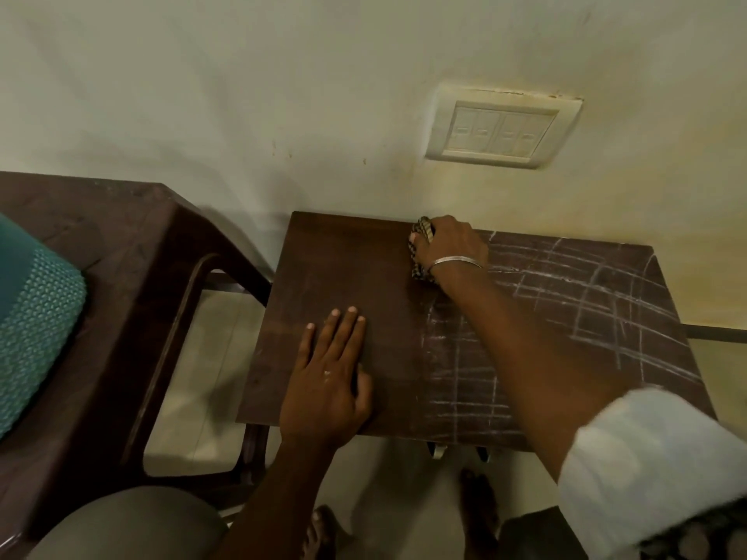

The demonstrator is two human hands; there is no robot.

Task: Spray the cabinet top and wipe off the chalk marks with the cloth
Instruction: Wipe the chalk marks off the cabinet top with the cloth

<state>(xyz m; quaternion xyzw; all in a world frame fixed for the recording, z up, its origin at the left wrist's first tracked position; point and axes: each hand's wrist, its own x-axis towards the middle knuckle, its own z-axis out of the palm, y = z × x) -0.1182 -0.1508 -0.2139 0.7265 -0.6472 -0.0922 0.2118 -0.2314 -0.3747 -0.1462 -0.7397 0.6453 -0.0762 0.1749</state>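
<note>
The chalk marks point(586, 301) are a rough grid of crossing white strokes covering the right half of the cabinet top point(343, 276), from its far edge to its near edge. The right hand point(452, 246) (a metal bangle point(456, 262) on its wrist) grips the bunched checked cloth point(422, 230) at the middle of the far edge, where the grid ends. The left hand point(327, 377) lies flat, fingers straight, near the front-left corner, well apart from the cloth. A switch plate point(501, 129) sits on the wall above.
</note>
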